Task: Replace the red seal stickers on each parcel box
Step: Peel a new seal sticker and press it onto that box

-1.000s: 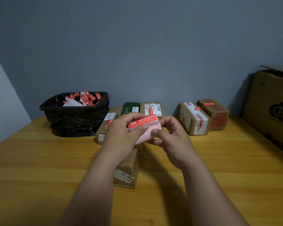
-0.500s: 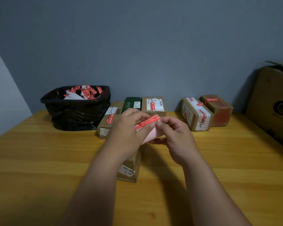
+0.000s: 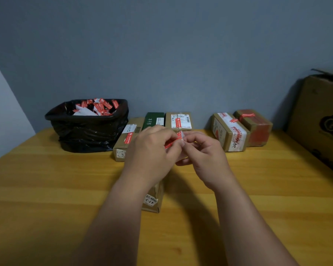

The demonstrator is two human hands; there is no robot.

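My left hand [image 3: 152, 148] and my right hand [image 3: 204, 152] meet in the middle of the view, above the table. Between their fingertips both pinch a red seal sticker [image 3: 171, 142] whose pale backing [image 3: 182, 135] shows at its right end. Right under my left forearm lies a brown parcel box [image 3: 152, 200] with a handwritten label, mostly hidden by the arm. Behind the hands a row of parcels stands by the wall: a brown box with a red sticker [image 3: 126, 139], a green box [image 3: 154, 120] and a brown box with a white label [image 3: 179, 120].
A black bin bag [image 3: 88, 127] full of used red stickers sits at the back left. Two more parcels [image 3: 230, 131] [image 3: 255, 126] stand at the back right. A large cardboard carton [image 3: 321, 120] fills the right edge. The wooden table [image 3: 46, 189] spreads all round.
The sticker sheet has been turned from flat towards me to edge-on, then bunched between both hands' fingertips. The hands drew closer together.
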